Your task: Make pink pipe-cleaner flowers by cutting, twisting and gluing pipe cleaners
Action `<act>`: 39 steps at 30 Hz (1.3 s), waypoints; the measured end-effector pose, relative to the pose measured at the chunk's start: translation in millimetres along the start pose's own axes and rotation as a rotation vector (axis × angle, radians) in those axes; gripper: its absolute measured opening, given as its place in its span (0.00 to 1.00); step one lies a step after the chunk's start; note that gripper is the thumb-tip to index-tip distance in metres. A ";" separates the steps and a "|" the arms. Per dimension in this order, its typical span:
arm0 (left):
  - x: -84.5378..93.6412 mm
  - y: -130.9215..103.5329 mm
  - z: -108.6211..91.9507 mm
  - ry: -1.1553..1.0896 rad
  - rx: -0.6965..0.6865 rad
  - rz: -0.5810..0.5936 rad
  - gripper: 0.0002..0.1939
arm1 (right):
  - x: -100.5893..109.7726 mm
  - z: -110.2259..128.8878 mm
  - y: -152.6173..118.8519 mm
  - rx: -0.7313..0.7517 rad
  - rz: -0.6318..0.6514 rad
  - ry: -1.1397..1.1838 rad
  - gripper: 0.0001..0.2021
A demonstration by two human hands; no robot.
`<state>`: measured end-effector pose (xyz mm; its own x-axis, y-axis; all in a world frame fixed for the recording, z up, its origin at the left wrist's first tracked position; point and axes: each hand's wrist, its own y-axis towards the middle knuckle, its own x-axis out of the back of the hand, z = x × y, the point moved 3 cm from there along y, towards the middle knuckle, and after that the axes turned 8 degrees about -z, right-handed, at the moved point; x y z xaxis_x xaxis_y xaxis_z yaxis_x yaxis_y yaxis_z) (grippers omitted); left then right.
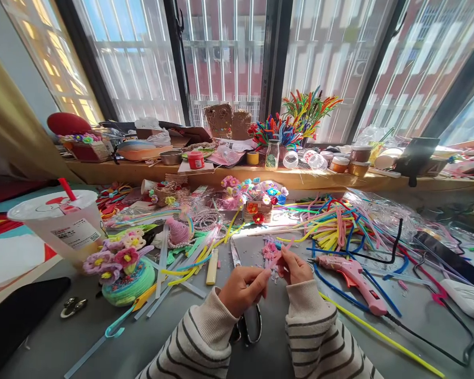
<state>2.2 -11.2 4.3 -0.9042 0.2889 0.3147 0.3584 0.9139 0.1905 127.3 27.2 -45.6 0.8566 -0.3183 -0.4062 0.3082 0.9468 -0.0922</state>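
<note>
My left hand point(245, 288) is closed, its thumb and forefinger pinching one end of a short pink pipe cleaner point(277, 260). The fingers of my right hand point(296, 266) are closed on the other end, close to the left thumb. Just beyond my hands lies a small heap of pink fuzzy bits point(269, 248) on the grey table. Scissors point(254, 329) rest under my left hand, blades pointing away and partly covered by the hand. To the right of my right hand lies a pink glue gun point(355, 279), its nozzle toward the hand.
A lidded drink cup point(69, 226) with a red straw stands left, behind a green pincushion-like piece point(130, 284) with fuzzy flowers. Coloured pipe cleaners point(335, 226) pile up at the right, near a phone point(454, 258). The glue gun's cord point(426, 342) curves along the right. Jars line the windowsill.
</note>
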 end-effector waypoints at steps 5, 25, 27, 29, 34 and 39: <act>47.0 -23.4 -7.3 0.077 -0.037 -0.329 0.13 | -4.9 0.7 -2.5 -0.075 0.045 0.027 0.19; 109.3 -53.1 18.6 1.376 -0.096 -0.327 0.07 | -9.6 2.5 -8.3 -0.030 0.132 -0.083 0.19; 111.0 -53.3 19.3 1.421 -0.097 -0.308 0.08 | -10.5 3.7 -9.9 -0.002 0.106 -0.080 0.19; 114.9 -55.2 18.6 1.452 -0.114 -0.313 0.09 | -11.4 4.3 -11.2 0.006 0.090 -0.080 0.19; 129.0 -58.8 4.4 1.531 -0.120 -0.411 0.10 | -11.8 3.9 -11.1 0.008 0.090 -0.087 0.19; 145.9 -47.1 -7.9 1.564 -0.098 -0.469 0.11 | -10.4 1.2 -7.5 -0.022 0.118 -0.115 0.20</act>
<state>-144.8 -14.4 48.6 0.1483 -0.6018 0.7848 0.2041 0.7951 0.5711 116.6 23.4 -39.5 0.9284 -0.2064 -0.3089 0.1942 0.9784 -0.0703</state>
